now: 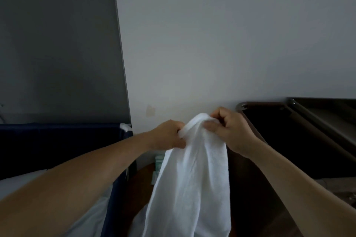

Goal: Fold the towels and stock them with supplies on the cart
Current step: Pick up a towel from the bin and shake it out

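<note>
- Holding a white towel (192,179) up in the air, both hands work side by side at its top edge, in front of a pale wall (212,44).
- The left hand (169,136) has its fingers curled tight round a bunched bit of the hem. The right hand (229,131) pinches the same edge just beside it, thumb and fingers closed on the cloth.
- The towel hangs straight down from that grip in long loose folds, and its lower end runs out of the bottom of the view. It touches nothing else that I can see.
- By my reading this one is at the very start: no crease is made, and the hands look to be finding the corners before spreading the edge.
- On the right stands the dark cart (258,104), its top tray showing no folded towels in the part that is visible, so stocking seems not yet begun there.
- On the left sits a navy fabric bin (57,140) with pale linen (11,183) inside, likely more towels waiting.
- A small green and white pack (159,160) peeks out behind the towel; I cannot tell what it is.
- Left to do, as I judge it: fold this towel, set it on the cart, repeat, then add supplies.
</note>
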A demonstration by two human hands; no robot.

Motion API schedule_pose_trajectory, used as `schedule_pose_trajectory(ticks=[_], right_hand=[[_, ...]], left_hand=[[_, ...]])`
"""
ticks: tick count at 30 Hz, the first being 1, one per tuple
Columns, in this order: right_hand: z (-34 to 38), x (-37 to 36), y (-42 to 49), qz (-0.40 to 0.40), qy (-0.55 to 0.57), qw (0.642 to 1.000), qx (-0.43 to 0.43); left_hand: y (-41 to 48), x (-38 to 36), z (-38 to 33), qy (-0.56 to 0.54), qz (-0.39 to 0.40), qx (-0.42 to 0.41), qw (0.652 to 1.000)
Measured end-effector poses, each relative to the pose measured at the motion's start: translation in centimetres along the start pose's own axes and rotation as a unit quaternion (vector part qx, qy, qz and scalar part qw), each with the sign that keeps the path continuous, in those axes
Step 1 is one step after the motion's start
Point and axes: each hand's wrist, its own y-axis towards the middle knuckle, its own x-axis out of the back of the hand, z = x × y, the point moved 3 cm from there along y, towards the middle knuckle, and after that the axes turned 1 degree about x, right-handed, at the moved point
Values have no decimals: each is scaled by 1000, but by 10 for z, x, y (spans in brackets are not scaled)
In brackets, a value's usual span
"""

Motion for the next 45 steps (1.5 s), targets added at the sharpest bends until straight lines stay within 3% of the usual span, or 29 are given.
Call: schedule_pose_trajectory(ticks=[3, 5, 7, 9, 12, 14, 17, 19, 24, 27, 31, 35, 39, 42, 45], right_hand=[[24, 18, 9, -55, 59, 997, 3], [32, 34, 13, -51, 85, 995, -3], [29, 44, 12, 0, 64, 998, -14], [19, 45, 6, 70, 35, 996, -40], [5, 31, -6, 165, -38, 985, -36], [0, 19, -12, 196, -89, 976, -15], [-10, 15, -15, 142, -46, 988, -44], [-9, 21, -13, 89, -36, 994, -55], [12, 34, 4, 3, -34, 999, 19], [18, 43, 15, -34, -28, 999, 23], [8, 42, 12, 68, -78, 994, -23], [0, 15, -2, 199, -92, 975, -38], [-10, 5, -5, 126, -27, 990, -54], [-7, 14, 1, 64, -52, 996, -30], [11, 31, 10, -14, -19, 1000, 17]], left_hand=[[-8, -20, 29, 0, 34, 26, 999], [-18, -24, 44, -71, 55, 64, 994], [-27, -18, 44, -217, 48, 89, 971], [-27, -3, 27, -290, 26, 68, 954], [-16, 22, -15, -230, -30, -8, 973], [-10, 32, -43, -152, -13, -60, 986], [-4, 33, -56, -55, 59, -89, 993], [-4, 28, -48, -33, 60, -89, 994], [-10, -1, -6, -56, 64, -13, 996], [-18, -6, 11, -146, 41, 40, 988], [-17, 16, -6, -208, -40, 20, 977], [-9, 33, -48, -70, -54, -72, 994], [-7, 29, -50, 3, -9, -93, 996], [-7, 19, -26, 56, -7, -58, 997], [-12, 5, 3, 91, 54, 6, 994]])
